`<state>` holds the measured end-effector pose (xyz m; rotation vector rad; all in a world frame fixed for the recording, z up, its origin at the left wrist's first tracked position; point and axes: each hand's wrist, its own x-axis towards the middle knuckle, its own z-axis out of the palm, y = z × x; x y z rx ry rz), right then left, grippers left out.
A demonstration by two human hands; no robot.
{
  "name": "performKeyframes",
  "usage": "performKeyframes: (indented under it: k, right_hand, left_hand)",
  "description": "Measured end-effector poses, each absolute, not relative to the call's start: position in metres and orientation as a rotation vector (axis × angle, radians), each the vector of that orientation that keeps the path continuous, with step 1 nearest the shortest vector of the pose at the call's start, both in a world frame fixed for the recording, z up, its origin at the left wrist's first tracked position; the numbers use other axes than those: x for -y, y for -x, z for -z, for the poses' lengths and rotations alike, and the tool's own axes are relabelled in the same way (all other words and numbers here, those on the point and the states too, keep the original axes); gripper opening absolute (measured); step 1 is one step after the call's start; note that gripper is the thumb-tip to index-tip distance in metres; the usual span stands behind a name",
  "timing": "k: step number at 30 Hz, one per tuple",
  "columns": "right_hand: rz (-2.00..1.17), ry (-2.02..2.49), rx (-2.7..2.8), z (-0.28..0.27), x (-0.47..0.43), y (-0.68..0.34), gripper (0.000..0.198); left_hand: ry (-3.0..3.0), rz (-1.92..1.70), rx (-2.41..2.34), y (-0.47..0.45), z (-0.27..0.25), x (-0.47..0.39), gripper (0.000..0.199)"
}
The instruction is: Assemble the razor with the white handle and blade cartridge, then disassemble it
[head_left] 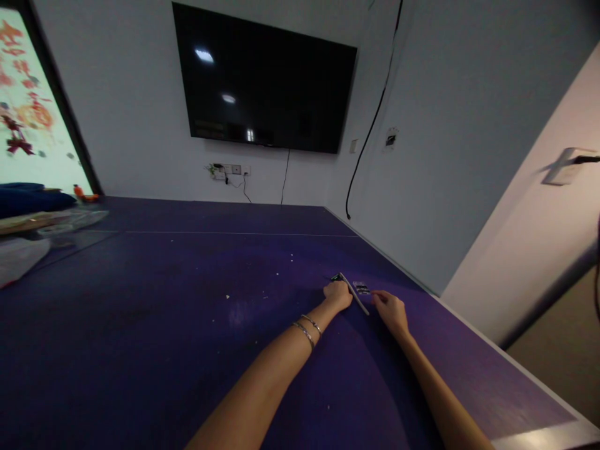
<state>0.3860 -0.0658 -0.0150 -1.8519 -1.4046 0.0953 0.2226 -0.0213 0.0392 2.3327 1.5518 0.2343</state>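
Note:
My left hand [336, 294], with two bangles on its wrist, is closed low over the purple tabletop [187, 294]. By its knuckles a thin, pale, straight strip [356, 297] runs slantwise down to the right. A small dark piece with a green patch [335, 277] shows just beyond the left fingers; whether they grip it or the strip is hidden. To the right, the thumb and fingers of my right hand [391, 312] are pinched together. What lies between them is too small to name. Several small dark and silvery pieces [361, 288] lie between the hands, beside the right fingertips.
Small white scraps [227, 297] dot the table. At the far left are clear plastic bags [21, 257], dark blue cloth [32, 199] and an orange object [79, 192]. A black cable [375, 115] hangs by the right wall, and a television [267, 81] is mounted ahead.

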Motion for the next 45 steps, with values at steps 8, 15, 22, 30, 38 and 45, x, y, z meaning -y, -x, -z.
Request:
performKeyframes:
  k: [8,15,22,30,38,45]
  right_hand:
    - [-0.110,2.037,1.485,0.011,0.066,-0.375,0.034]
    - [-0.155,2.335,1.567,-0.006,0.060,-0.361,0.046]
    - [-0.141,2.379,1.747,-0.012,0.050,-0.352,0.042]
    - [-0.132,2.323,1.920,-0.013,0.040,-0.348,0.032]
    - [-0.091,2.263,2.014,-0.012,0.038,-0.339,0.033]
    - [-0.026,2.122,1.982,-0.020,0.040,-0.273,0.035]
  left_hand:
    - [-2.361,-0.329,-1.593,-0.141,-0.041,0.020,0.030]
    - [-2.319,-0.329,-1.726,-0.018,-0.036,0.018,0.030]
    - [-2.331,-0.349,-1.815,0.056,-0.038,0.016,0.033]
    - [-2.316,-0.292,-1.905,0.070,-0.029,0.013,0.030]
    - [-2.318,-0.230,-1.947,0.068,-0.023,0.008,0.029]
    - [-2.362,-0.220,-1.945,0.064,-0.020,0.011,0.031]
